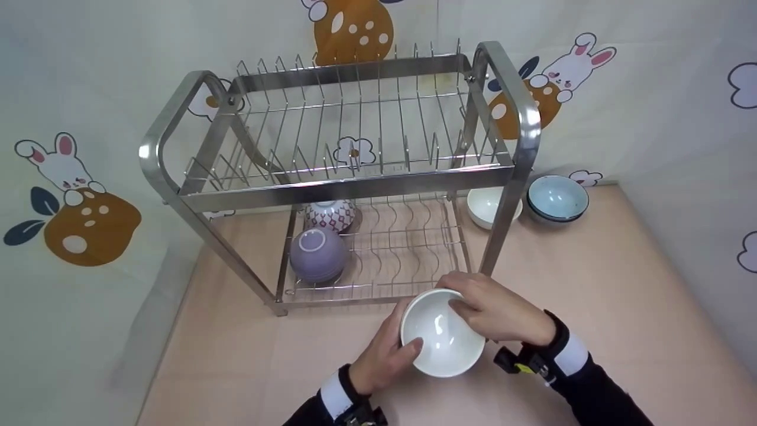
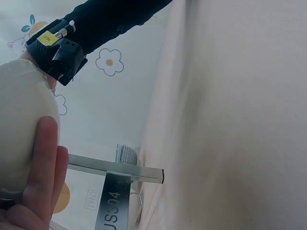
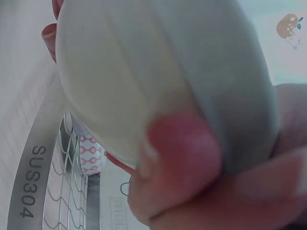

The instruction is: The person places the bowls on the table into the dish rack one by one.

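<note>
A white bowl (image 1: 442, 334) is held between both hands in front of the metal dish rack, its inside facing up toward the head camera. My left hand (image 1: 387, 352) grips its left side, thumb over the rim and fingers (image 2: 44, 158) against the outside. At the upper right of the rim, my right hand (image 1: 502, 307) pinches the bowl, its thumb inside and fingertips (image 3: 184, 143) on the outer wall. On the rack's lower tier, a purple bowl (image 1: 318, 255) lies upside down in front of a red-patterned bowl (image 1: 330, 215).
The two-tier dish rack (image 1: 349, 188) has upright wire dividers on top. To its right, partly behind a leg, stands another white bowl (image 1: 488, 206). Beside that are stacked light-blue bowls (image 1: 557, 197). A printed cloth wall (image 1: 77, 319) surrounds the pale tabletop (image 1: 597, 296).
</note>
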Motion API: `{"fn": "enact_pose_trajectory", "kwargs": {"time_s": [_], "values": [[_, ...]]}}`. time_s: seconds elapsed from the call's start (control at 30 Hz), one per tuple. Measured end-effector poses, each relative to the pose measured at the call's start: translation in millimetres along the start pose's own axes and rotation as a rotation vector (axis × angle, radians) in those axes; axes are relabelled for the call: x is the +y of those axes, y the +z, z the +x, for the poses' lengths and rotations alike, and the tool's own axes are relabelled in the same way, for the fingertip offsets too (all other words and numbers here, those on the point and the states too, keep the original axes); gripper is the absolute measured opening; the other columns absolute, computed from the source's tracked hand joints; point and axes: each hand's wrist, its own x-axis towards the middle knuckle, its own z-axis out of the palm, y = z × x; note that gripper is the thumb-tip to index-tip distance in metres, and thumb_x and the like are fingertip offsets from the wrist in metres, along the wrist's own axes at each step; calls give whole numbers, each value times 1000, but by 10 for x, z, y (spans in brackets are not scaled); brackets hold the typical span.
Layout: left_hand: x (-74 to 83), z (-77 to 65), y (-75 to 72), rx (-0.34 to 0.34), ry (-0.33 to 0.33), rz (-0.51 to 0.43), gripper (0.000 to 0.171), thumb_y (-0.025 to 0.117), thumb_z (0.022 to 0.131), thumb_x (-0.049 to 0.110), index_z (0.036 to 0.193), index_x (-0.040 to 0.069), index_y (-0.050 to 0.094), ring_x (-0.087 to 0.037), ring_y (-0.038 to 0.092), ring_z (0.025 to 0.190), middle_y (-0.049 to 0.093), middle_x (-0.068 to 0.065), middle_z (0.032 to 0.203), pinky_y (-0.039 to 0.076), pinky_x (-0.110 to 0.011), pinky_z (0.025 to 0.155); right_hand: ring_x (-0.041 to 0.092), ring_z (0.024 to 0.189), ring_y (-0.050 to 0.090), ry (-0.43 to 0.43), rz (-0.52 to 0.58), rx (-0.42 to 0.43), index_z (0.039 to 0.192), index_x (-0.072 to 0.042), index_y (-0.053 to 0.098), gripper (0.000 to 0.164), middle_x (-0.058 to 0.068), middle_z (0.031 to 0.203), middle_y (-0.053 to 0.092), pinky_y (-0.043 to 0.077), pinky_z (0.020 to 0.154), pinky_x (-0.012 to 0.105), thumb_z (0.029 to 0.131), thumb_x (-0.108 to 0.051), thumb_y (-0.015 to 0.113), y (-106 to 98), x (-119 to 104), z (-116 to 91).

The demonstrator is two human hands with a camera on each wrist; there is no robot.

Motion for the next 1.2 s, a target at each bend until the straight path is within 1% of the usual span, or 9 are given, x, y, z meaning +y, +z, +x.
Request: {"fn": "enact_pose_trajectory", "kwargs": {"time_s": [0.17, 0.3, 0.37, 0.5, 0.6, 0.73, 0.9, 1.07, 1.2], "values": [[22, 13, -55, 19, 16, 43, 60, 49, 89, 23, 145, 3, 40, -23, 60, 122, 56, -16, 137, 53, -36, 106, 13, 101, 66, 10, -2, 6, 115, -12, 68, 15, -3, 106, 70, 58, 87, 37, 102, -11, 59, -17, -4, 0], [36, 28, -125, 41, 24, 65, 53, 46, 94, 20, 144, 3, 41, -24, 60, 122, 56, -17, 137, 53, -37, 107, 12, 107, 66, 38, 43, -11, 127, -17, 68, 29, -6, 114, 71, 57, 93, 39, 107, -34, 56, -65, 3, -6], [38, 32, -169, 58, 25, 68, 51, 45, 98, 21, 144, 2, 41, -26, 59, 124, 56, -18, 138, 53, -38, 107, 11, 108, 65, 44, 86, -13, 132, -19, 67, 32, -7, 117, 72, 56, 95, 37, 108, -35, 53, -96, 15, -14], [43, 49, -282, 127, 56, 70, 47, 46, 101, 22, 144, 3, 43, -31, 60, 124, 57, -18, 138, 54, -40, 105, 12, 86, 71, 87, 232, -29, 139, -19, 63, 34, 3, 120, 70, 63, 72, 33, 112, -28, 46, -152, 56, -56], [39, 80, -382, 212, 107, 100, 46, 48, 101, 20, 144, 4, 44, -32, 60, 125, 58, -17, 138, 54, -44, 105, 12, 65, 70, 111, 285, -39, 135, -16, 64, 33, 9, 114, 69, 61, 54, 30, 112, -28, 45, -140, 92, -91], [35, 147, -535, 333, 164, 206, 50, 53, 98, 19, 145, 3, 44, -31, 60, 124, 58, -17, 138, 54, -50, 104, 7, 75, 70, 110, 85, -19, 131, -15, 68, 35, 4, 110, 74, 60, 66, 27, 108, -37, 53, -29, 139, -181], [51, 266, -768, 468, 204, 406, 58, 59, 93, 23, 145, 2, 44, -33, 63, 121, 58, -19, 137, 55, -50, 101, 18, 99, 71, 118, -249, -19, 132, -18, 70, 46, 1, 116, 75, 59, 78, 40, 96, -47, 70, 164, 240, -469], [24, 368, -976, 562, 223, 527, 67, 63, 88, 22, 148, 2, 40, -37, 62, 122, 53, -21, 138, 56, -53, 100, 35, 125, 62, 185, -341, -19, 139, -17, 66, 65, 8, 136, 68, 54, 97, 59, 85, -51, 79, 276, 424, -856], [-6, 448, -1077, 628, 247, 596, 67, 61, 88, 24, 147, 0, 40, -38, 62, 118, 53, -23, 132, 58, -53, 96, 47, 142, 45, 318, -352, -10, 148, -19, 58, 80, 12, 153, 54, 34, 111, 76, 79, -52, 83, 286, 592, -1119]]}}
